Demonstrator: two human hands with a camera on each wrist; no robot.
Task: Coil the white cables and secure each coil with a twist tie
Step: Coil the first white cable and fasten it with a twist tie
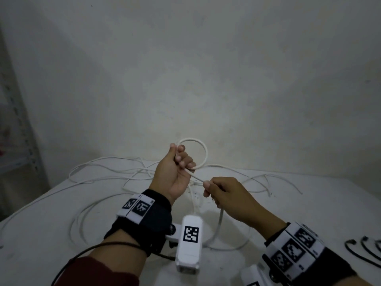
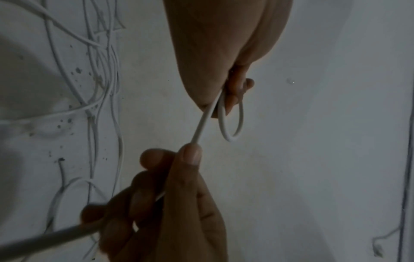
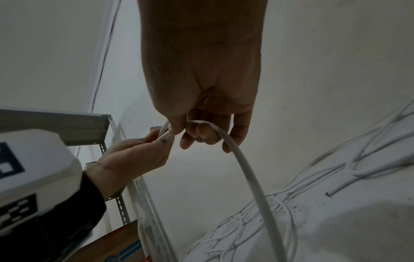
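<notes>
My left hand (image 1: 179, 162) is raised above the table and grips one small loop of white cable (image 1: 203, 148), the fingers curled round where the loop crosses. From that loop the cable (image 2: 202, 124) runs down to my right hand (image 1: 216, 191), which pinches it between thumb and fingers. Below the right hand the same cable (image 3: 251, 177) hangs in an arc down to the table. Several more loose white cables (image 1: 115, 172) lie tangled across the white table (image 1: 309, 203). Black twist ties (image 1: 359, 247) lie at the table's right edge.
A plain wall rises right behind the table. A metal slotted shelf (image 3: 67, 124) stands at the left, with a cardboard box (image 3: 116, 246) low beside it. The table's left corner (image 1: 24, 209) slopes off near the shelf.
</notes>
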